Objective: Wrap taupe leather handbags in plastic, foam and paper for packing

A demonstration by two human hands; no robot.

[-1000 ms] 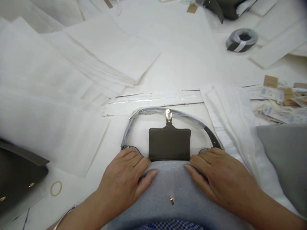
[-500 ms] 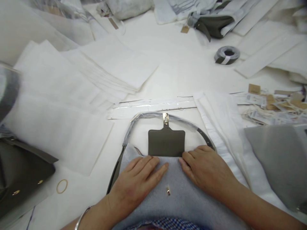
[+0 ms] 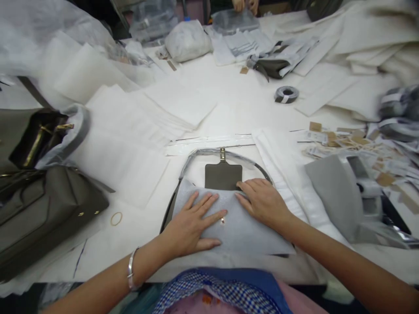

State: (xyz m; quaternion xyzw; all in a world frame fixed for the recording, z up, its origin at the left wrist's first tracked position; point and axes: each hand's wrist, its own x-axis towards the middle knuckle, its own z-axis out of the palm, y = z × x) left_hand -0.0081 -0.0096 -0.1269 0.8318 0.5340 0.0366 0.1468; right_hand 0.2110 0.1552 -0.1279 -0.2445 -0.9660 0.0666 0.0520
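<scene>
- Handbag [image 3: 168, 211]: flat on the counter [image 3: 235, 113], right in front of us at 12 o'clock, handle end pointing away.
- Done, by the look of it: grey-blue sheet [image 3: 258, 231] laid over the front, with the metal lock piece [image 3: 222, 220] showing near its middle.
- Handle [image 3: 196, 156]: clear wrap on most of the arc. Stretch at the bag's 1 o'clock is bare.
- Open: flap [image 3: 223, 175] lies out toward 12, inside the handle arc. Its metal catch [image 3: 222, 155] is well apart from the lock piece, so we're not fastened.
- Our left hand [image 3: 190, 224]: flat on the sheet, fingers spread and open, gripping nothing, just beside the lock piece.
- Our right hand [image 3: 265, 203]: fingers bent at the sheet's far edge, by the flap's near-right corner. Can't tell if they're pinching or only pressing.
- We'd call it partway: cover looks on and fairly smooth, closure undone.
- Around the bag: dark bags [image 3: 78, 192] at 9, thin band [image 3: 116, 219] between; white sheets [image 3: 131, 131] at 10; wrapped coil [image 3: 286, 94] at 1; tags [image 3: 334, 137] at 2; folded white cloth [image 3: 281, 174] just beside the handle.
</scene>
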